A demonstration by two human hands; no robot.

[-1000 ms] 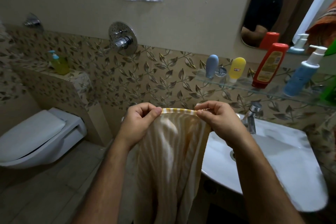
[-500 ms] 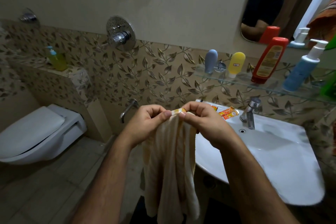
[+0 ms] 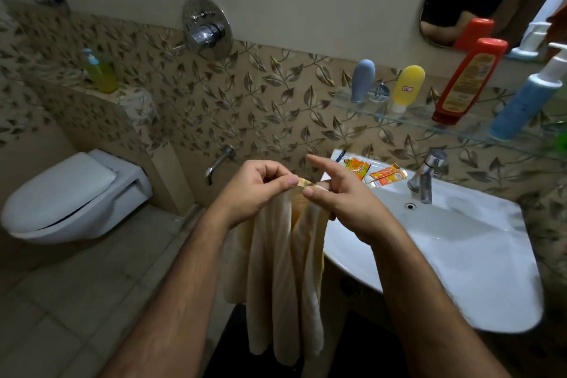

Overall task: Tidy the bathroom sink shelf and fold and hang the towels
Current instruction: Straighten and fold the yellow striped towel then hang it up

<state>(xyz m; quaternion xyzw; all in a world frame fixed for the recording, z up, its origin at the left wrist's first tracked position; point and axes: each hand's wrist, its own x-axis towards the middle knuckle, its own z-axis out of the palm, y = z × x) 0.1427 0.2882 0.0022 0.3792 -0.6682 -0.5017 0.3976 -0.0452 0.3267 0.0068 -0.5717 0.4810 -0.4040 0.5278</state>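
Item: towel (image 3: 285,270), cream with pale yellow stripes and a striped hem. Location: hanging in front of the person, just left of the sink (image 3: 460,255), gathered into long loose folds with the lower end free.

Hold: the left hand (image 3: 254,190) pinches the hem between thumb and curled fingers. The right hand (image 3: 340,196) meets it at the same corner, thumb pressed to the cloth; its forefinger sticks out straight, and whether the lower fingers still grip the towel cannot be told, as the cloth hides them.

Handling, judged: soft, limp, light; no stiffness, so it sags wherever unsupported and bunches when the corners come together. Terry pile is unlikely to slip. Not fragile. Best taken at the hem corners, where the woven band is firmest, then along the fold edge to square it.

Nearby: a glass shelf (image 3: 408,124) at far right carries a grey tube (image 3: 363,80), yellow tube (image 3: 406,87), red bottle (image 3: 469,80) and blue pump bottle (image 3: 524,101). Orange sachets (image 3: 372,173) lie on the sink's far rim beside the tap (image 3: 426,175). Toilet (image 3: 70,196) at left.
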